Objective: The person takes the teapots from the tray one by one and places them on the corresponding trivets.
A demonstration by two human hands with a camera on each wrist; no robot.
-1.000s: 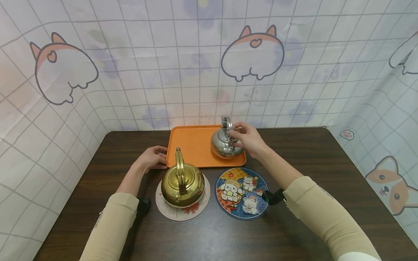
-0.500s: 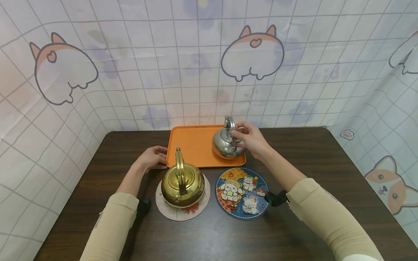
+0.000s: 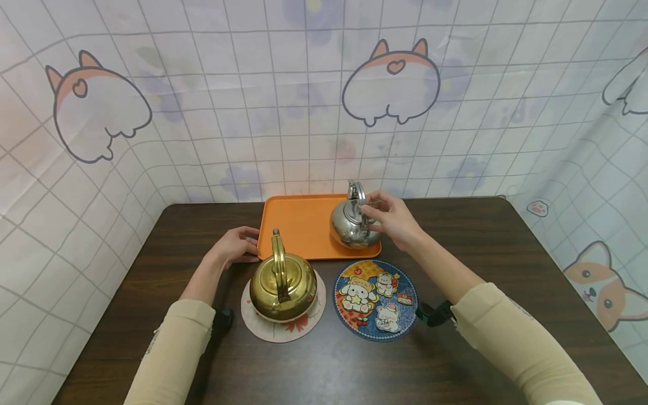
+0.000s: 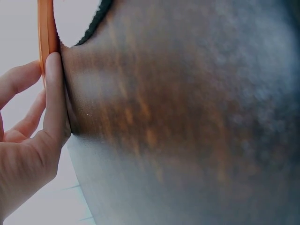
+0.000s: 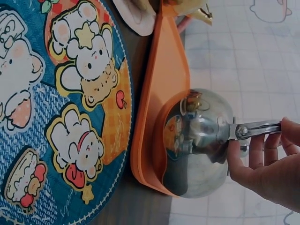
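My right hand (image 3: 392, 216) grips the upright handle of a silver kettle (image 3: 349, 226) at the right end of an orange tray (image 3: 293, 216). In the right wrist view, thumb and fingers close round the folding metal handle (image 5: 258, 127), and the round body stands within the tray's rim. At the tray's left edge, my left hand (image 3: 235, 245) holds its rim. From the left wrist, the thumb (image 4: 54, 93) shows on the table side of the rim, with fingers opposite. Just in front of the tray, a gold kettle (image 3: 283, 287) sits on a pale round mat (image 3: 273, 334).
To the right of the gold kettle lies a blue round placemat (image 3: 376, 301) printed with cartoon animals. The dark wooden table (image 3: 324, 371) meets a wall covering (image 3: 304, 112) with a tile-grid pattern at the back. A dark strap (image 3: 435, 313) hangs below the right forearm.
The silver kettle has shifted slightly to the right and toward me on the tray, with my right hand gripping it. My left hand and the gold kettle stay in place.
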